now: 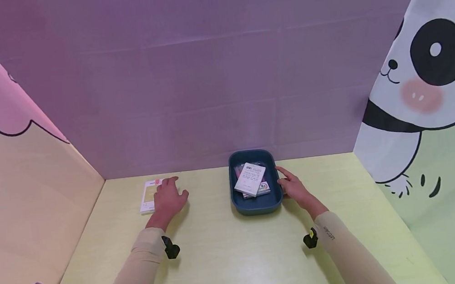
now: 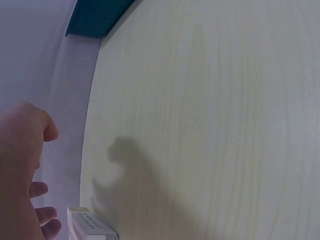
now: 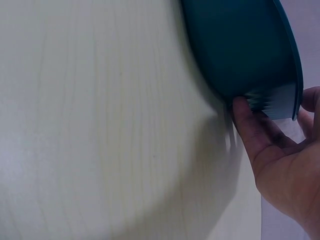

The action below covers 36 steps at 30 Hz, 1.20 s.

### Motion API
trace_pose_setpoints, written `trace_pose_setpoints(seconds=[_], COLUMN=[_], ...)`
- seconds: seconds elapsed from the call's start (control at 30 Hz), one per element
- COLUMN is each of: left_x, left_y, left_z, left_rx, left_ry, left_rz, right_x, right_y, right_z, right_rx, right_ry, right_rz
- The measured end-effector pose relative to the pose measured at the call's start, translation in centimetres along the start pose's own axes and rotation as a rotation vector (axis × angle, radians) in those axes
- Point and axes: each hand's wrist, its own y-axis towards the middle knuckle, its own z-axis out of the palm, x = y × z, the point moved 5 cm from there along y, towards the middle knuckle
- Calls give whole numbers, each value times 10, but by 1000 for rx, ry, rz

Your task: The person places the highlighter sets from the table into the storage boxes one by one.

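In the head view my left hand (image 1: 170, 198) hovers over the right part of a flat white box (image 1: 148, 206) with a yellowish panel and red print. Its fingers are loosely bent and the thumb stands out to the right. The left wrist view shows the box's printed edge (image 2: 92, 225) below the fingertips. My right hand (image 1: 295, 186) touches the right outer wall of a dark blue-green bin (image 1: 258, 210), thumb low on the wall and another finger near the rim. Inside lie a white printed packet (image 1: 250, 179) and other small packs partly hidden beneath it.
The light wood-grain table (image 1: 222, 261) meets a purple backdrop (image 1: 190, 95) right behind the bin and the box. Printed panels stand at both sides, a panda (image 1: 416, 96) on the right one and a pink figure (image 1: 6, 108) on the left.
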Motion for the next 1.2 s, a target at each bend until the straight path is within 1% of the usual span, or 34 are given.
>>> trace_pose_setpoints(seconds=[0.17, 0.23, 0.4, 0.57, 0.63, 0.77, 0.93, 1.07, 1.2], left_x=[9, 12, 19, 30, 35, 43, 53, 64, 68], left_y=[1, 1, 0, 1, 1, -1, -4, -7, -11], left_z=[1, -1, -9, -11, -12, -15, -19, -20, -22], left_rx=[9, 1, -35, -47, -58, -83, -78, -74, -86], left_ry=[6, 5, -5, 11, 12, 13, 35, 32, 20], left_rz=[-16, -22, -23, -39, -60, -130, -213, -279, -321], right_x=[0, -1, -3, -3, -2, -3, -2, -2, -1], right_y=[1, 1, 0, -1, -1, 0, 0, -1, 0], right_z=[0, 0, 0, 0, 0, 0, -1, 0, -1], right_rx=[34, 43, 19, -5, -8, -10, -6, 4, 12], right_ry=[38, 54, 52, 13, 2, -2, 10, 7, 3], right_rz=[15, 18, 11, -6, -13, -19, -18, -15, -16])
